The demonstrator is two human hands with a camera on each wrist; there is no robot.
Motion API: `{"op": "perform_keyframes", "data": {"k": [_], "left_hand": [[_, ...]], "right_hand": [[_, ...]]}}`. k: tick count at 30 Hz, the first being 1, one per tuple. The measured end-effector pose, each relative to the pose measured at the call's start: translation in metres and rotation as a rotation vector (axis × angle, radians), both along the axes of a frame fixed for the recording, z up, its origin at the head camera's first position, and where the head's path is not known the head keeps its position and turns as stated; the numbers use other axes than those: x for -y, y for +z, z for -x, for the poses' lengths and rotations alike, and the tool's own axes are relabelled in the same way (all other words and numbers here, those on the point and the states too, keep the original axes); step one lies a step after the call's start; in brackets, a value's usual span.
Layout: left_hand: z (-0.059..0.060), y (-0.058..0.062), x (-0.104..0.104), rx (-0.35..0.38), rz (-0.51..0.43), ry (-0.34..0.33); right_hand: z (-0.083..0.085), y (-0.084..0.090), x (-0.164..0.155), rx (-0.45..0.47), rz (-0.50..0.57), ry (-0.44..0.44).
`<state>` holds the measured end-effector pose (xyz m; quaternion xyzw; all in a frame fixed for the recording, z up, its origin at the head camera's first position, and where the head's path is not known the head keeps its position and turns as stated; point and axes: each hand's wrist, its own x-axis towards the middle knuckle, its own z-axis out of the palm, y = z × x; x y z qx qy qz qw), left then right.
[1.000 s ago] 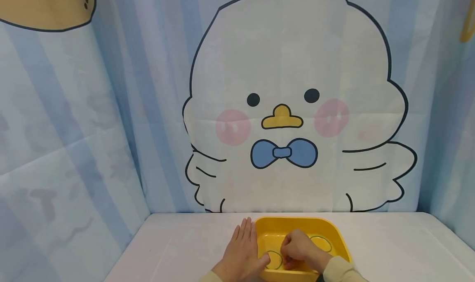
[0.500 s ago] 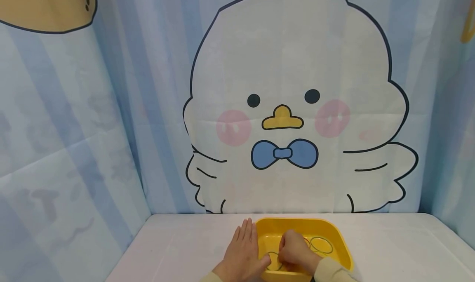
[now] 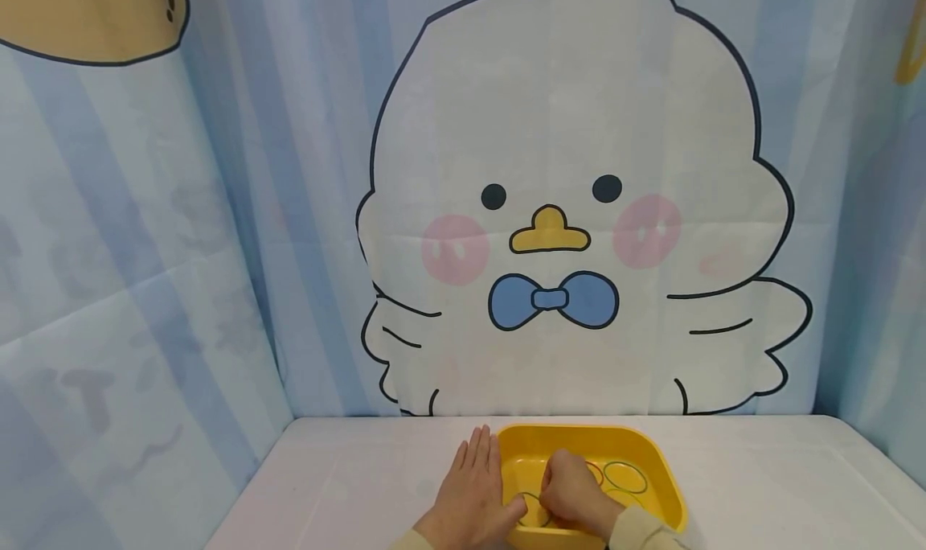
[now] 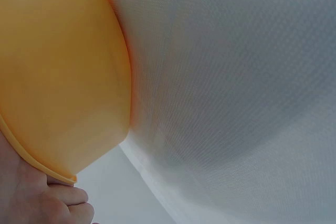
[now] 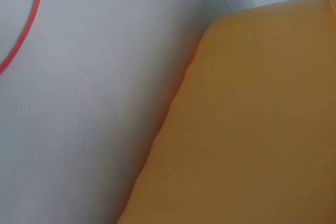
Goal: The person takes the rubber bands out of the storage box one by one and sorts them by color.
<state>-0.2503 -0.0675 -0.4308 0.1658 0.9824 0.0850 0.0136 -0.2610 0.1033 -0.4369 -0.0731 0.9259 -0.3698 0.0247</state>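
A shallow yellow tray [image 3: 571,428] lies on the white table in the head view. My left hand [image 3: 470,490] rests along its left wall, fingers straight and pointing away, thumb over the near-left rim. Inside the tray my right hand [image 3: 575,490] has its fingers curled downward near the middle of the floor; I cannot tell what its hidden fingertips hold. A thin dark green ring [image 3: 535,527] lies just left of it, by my left thumb. Right of it are a red ring [image 3: 601,474], partly covered, a green ring [image 3: 625,462] and a yellow-green ring [image 3: 626,492].
The tray's yellow outer wall [image 4: 63,66] fills much of the left wrist view, beside the white table cover [image 4: 236,77]. In the right wrist view a red cord [image 5: 31,22] curves over white cloth outside the tray. A printed curtain [image 3: 325,212] hangs behind the table.
My right hand has shifted slightly left and toward me inside the tray, uncovering part of the red ring and more of the rings at right. My left hand stays in place.
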Motion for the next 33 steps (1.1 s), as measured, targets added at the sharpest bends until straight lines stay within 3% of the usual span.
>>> {"op": "perform_keyframes", "data": {"k": [10,18,33], "left_hand": [[0.001,-0.001,0.0,-0.007,-0.002,-0.01],[0.001,-0.001,0.0,-0.012,-0.004,-0.011],[0.001,-0.001,0.0,0.006,-0.019,0.008]], "right_hand": [[0.002,0.0,-0.01,0.016,0.07,0.062],[-0.001,0.012,-0.011,0.188,0.174,0.035],[-0.005,0.014,-0.021,0.275,0.229,0.083]]}}
